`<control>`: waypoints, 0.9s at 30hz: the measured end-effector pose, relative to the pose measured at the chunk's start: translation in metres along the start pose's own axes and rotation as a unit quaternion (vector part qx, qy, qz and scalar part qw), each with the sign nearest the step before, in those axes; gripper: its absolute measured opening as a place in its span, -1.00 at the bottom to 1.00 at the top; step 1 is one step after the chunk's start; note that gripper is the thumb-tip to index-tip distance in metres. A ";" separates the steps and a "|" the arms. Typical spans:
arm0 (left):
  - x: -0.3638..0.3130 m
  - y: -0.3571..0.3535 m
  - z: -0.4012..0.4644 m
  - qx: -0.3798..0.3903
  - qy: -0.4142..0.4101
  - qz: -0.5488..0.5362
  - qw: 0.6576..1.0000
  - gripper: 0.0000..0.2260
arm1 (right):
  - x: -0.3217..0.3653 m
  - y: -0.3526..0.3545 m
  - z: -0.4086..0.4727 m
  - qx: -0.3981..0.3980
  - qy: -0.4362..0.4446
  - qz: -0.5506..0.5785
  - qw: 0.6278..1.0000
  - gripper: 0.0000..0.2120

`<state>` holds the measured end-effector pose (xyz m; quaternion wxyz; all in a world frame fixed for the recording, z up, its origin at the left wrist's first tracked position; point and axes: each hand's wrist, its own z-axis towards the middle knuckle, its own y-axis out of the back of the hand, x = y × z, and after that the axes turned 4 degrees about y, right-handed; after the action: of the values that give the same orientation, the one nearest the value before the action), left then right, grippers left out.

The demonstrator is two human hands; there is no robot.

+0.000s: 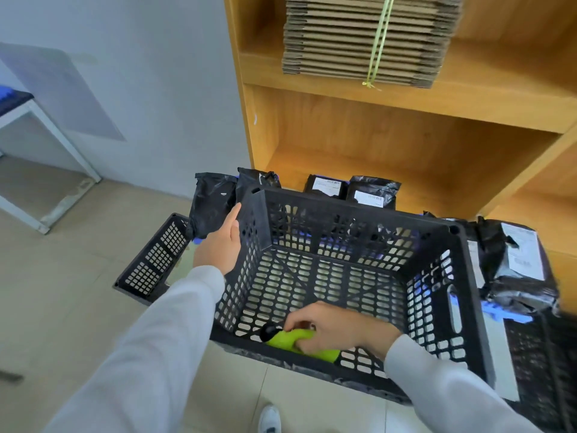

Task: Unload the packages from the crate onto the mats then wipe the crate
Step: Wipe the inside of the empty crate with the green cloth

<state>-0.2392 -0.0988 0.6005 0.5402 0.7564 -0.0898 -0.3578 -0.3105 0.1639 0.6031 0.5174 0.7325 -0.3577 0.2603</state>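
A black perforated crate [462, 276] stands on the floor in front of me, with no packages inside it. My left hand [220, 245] rests flat against the outside of its left wall, fingers straight. Inside the crate, near the front wall, my right hand [331, 329] grips a lime-green tool with a black tip [290, 339]. Black plastic packages lie around the crate: one at the left corner [212, 204], two behind it [371, 190], and several at the right [515, 270]. Blue mat [499, 310] shows under those at the right.
A wooden shelf unit [406, 135] rises behind the crate, with a tied stack of flat cardboard [368, 39] on an upper shelf. A second black crate panel [153, 260] lies at the left. A white metal frame [46, 145] stands far left. My shoe [270, 418] is below.
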 end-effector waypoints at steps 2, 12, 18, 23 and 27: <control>0.001 -0.002 0.001 -0.021 -0.010 0.024 0.999 -0.56 | 0.002 0.001 -0.009 -0.014 0.003 0.001 1.000 -0.73; -0.017 0.011 -0.031 -0.165 -0.188 0.134 0.959 -0.72 | 0.013 0.003 -0.034 -0.052 0.002 -0.008 0.999 -0.73; -0.027 -0.004 -0.093 -0.106 -0.185 0.017 0.977 -0.81 | 0.012 0.009 -0.031 -0.031 -0.001 -0.047 0.998 -0.68; -0.018 -0.033 -0.141 -0.137 -0.158 -0.043 0.977 -0.84 | 0.000 0.008 -0.016 0.014 -0.017 -0.074 0.997 -0.62; -0.018 -0.042 -0.146 -0.191 -0.172 -0.079 0.963 -0.84 | -0.012 0.000 0.004 0.031 -0.020 -0.095 0.995 -0.62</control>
<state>-0.1696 0.0375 0.5952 0.6212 0.5707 -0.0514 -0.5346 -0.3177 0.1626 0.5930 0.5092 0.7843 -0.2884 0.2060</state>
